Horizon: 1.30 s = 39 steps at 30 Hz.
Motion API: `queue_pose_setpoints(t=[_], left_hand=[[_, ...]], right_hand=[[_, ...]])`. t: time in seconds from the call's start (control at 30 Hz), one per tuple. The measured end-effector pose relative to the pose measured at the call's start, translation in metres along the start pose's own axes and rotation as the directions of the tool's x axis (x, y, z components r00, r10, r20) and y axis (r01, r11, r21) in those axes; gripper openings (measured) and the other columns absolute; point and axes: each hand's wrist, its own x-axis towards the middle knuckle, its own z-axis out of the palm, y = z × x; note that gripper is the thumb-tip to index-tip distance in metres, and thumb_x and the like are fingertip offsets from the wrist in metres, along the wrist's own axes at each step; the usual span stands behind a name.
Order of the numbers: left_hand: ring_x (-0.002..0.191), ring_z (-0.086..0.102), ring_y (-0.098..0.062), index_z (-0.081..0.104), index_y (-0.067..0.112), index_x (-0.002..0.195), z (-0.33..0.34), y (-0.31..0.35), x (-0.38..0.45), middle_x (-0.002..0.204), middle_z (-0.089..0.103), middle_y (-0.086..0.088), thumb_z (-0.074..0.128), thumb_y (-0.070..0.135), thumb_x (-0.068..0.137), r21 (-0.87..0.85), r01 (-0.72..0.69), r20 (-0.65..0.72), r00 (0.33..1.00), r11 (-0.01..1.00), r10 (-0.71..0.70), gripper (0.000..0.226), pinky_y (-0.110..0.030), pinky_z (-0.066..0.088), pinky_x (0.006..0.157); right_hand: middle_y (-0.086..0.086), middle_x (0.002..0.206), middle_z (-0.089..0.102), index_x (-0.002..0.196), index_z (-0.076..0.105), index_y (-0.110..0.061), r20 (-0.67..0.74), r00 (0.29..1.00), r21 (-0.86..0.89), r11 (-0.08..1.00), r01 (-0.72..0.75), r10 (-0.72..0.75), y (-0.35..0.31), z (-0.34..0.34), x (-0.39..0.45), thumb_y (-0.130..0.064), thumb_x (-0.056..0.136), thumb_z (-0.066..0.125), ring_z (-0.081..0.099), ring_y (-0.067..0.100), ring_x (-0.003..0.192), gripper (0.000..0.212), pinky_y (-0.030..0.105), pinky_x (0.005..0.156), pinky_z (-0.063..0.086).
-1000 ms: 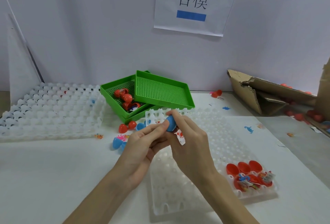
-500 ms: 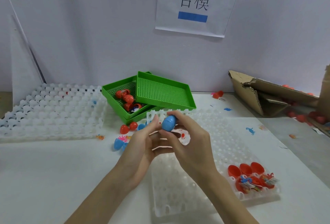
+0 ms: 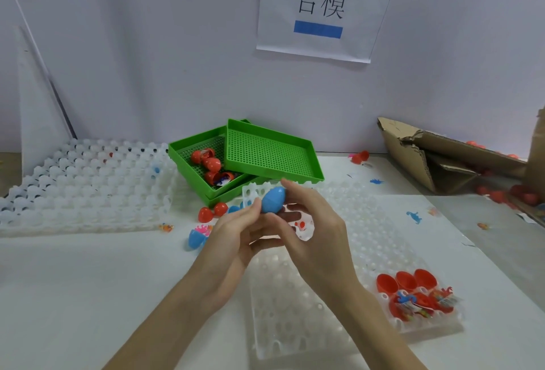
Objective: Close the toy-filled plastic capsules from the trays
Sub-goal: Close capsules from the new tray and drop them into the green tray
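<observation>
While the head view is taking in the white bench (image 3: 73,296), items are reading left to right as follows. Far left: a translucent white cell tray (image 3: 79,189), moulded in rows of round cups, lying flat and looking flexible. Centre back: two green perforated trays (image 3: 265,151), rigid, one resting askew over the other; closed red capsules (image 3: 211,161) are sitting in the lower one. Just before them, on the bench, loose red capsules and an open blue half (image 3: 196,238) with a pink toy are lying.

Centre: the left hand (image 3: 236,240) and right hand (image 3: 312,231) are both pinching one blue capsule (image 3: 273,199), egg-shaped, smooth, glossy, held clear above a second translucent tray (image 3: 295,310). Its seam is appearing joined, though whether fully snapped cannot be told. Handling judgement: light, thin-walled, stiff yet liable to slip or pop apart; pressing at the two rounded ends, along the long axis, is looking wiser than squeezing the seam.

Lower right: open red halves (image 3: 405,281) with toys are waiting in that tray's corner. Far right: a torn cardboard box (image 3: 427,157) is leaning.
</observation>
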Motion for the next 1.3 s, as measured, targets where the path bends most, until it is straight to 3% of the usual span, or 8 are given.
queue_pose_setpoints(t=[0.3, 0.47, 0.67, 0.8, 0.93, 1.07, 1.2, 1.3], left_hand=[[0.111, 0.071, -0.033, 0.077, 0.016, 0.121, 0.0, -0.005, 0.001, 0.12, 0.075, -0.019, 0.046, 0.047, 0.106, 0.076, 0.072, 0.007, 0.997, 0.995, -0.073, 0.046, -0.044, 0.057, 0.096], [0.098, 0.074, -0.036, 0.075, 0.006, 0.112, -0.002, -0.01, 0.003, 0.106, 0.076, -0.024, 0.074, 0.046, 0.092, 0.169, -0.005, -0.061, 0.998, 0.986, 0.016, 0.045, -0.038, 0.062, 0.084], [0.081, 0.075, -0.041, 0.068, 0.005, 0.117, -0.005, -0.003, 0.006, 0.103, 0.077, -0.023, 0.058, 0.053, 0.093, 0.082, 0.039, -0.141, 0.99, 0.996, -0.027, 0.054, -0.039, 0.063, 0.062], [0.069, 0.073, -0.038, 0.068, 0.001, 0.113, -0.011, 0.002, 0.009, 0.097, 0.077, -0.025, 0.055, 0.055, 0.089, 0.068, 0.051, -0.189, 0.981, 0.996, -0.037, 0.061, -0.037, 0.062, 0.053], [0.062, 0.07, -0.038, 0.071, -0.007, 0.102, -0.014, 0.0, 0.013, 0.091, 0.075, -0.029, 0.055, 0.053, 0.086, 0.078, 0.086, -0.193, 0.979, 0.993, -0.07, 0.064, -0.037, 0.059, 0.049], [0.058, 0.069, -0.039, 0.073, -0.01, 0.094, -0.02, -0.001, 0.018, 0.089, 0.073, -0.033, 0.056, 0.052, 0.084, 0.064, 0.09, -0.202, 0.976, 0.994, -0.075, 0.065, -0.037, 0.057, 0.046], [0.053, 0.068, -0.036, 0.073, -0.01, 0.087, -0.025, 0.001, 0.023, 0.085, 0.073, -0.032, 0.057, 0.049, 0.086, 0.037, 0.091, -0.239, 0.968, 0.995, -0.08, 0.061, -0.036, 0.056, 0.043], [0.059, 0.069, -0.035, 0.072, -0.009, 0.093, -0.024, -0.002, 0.02, 0.087, 0.074, -0.029, 0.055, 0.046, 0.096, 0.079, 0.087, -0.215, 0.974, 0.993, -0.069, 0.058, -0.036, 0.057, 0.048]], right_hand=[[-0.009, 0.1, 0.067, 0.117, 0.071, -0.016, 0.021, 1.0, -0.073, 0.997, -0.021, 0.023, 0.001, -0.003, 0.0, -0.009, 0.087, 0.081, 0.061, 0.005, 0.089, 0.032, 0.009, 0.079, 0.044], [-0.006, 0.105, 0.068, 0.122, 0.07, -0.013, 0.142, 0.988, -0.036, 0.997, -0.062, 0.067, 0.003, -0.002, -0.003, -0.003, 0.093, 0.072, 0.063, 0.003, 0.092, 0.031, 0.011, 0.081, 0.047], [-0.004, 0.101, 0.066, 0.135, 0.065, -0.024, 0.103, 0.947, 0.057, 0.948, -0.313, 0.306, -0.003, -0.009, 0.013, -0.017, 0.099, 0.067, 0.064, 0.004, 0.084, 0.036, 0.018, 0.079, 0.052], [0.009, 0.098, 0.068, 0.109, 0.068, -0.002, 0.224, 0.738, 0.689, 0.432, -0.581, 0.636, 0.015, -0.041, 0.075, -0.003, 0.102, 0.059, 0.069, 0.01, 0.084, 0.012, 0.019, 0.078, 0.057], [0.021, 0.113, 0.054, 0.107, 0.056, 0.008, 0.135, 0.602, 0.978, -0.01, -0.206, 0.787, 0.052, -0.093, 0.185, 0.007, 0.105, 0.046, 0.058, 0.026, 0.112, 0.01, 0.032, 0.104, 0.051], [0.025, 0.159, 0.032, 0.15, 0.037, 0.005, 0.034, 0.578, 0.993, 0.039, -0.114, 0.815, 0.09, -0.131, 0.227, -0.003, 0.11, 0.041, 0.051, 0.032, 0.139, 0.041, 0.031, 0.113, 0.044], [0.022, 0.149, 0.052, 0.148, 0.041, 0.006, 0.133, 0.612, 0.823, 0.258, -0.506, 0.78, 0.107, -0.124, 0.209, -0.008, 0.112, 0.034, 0.057, 0.03, 0.132, 0.039, 0.03, 0.093, 0.053], [0.014, 0.128, 0.07, 0.14, 0.053, 0.0, 0.29, 0.64, 0.364, 0.536, -0.762, 0.712, 0.099, -0.122, 0.169, -0.021, 0.113, 0.038, 0.07, 0.024, 0.105, 0.038, 0.034, 0.092, 0.054]])
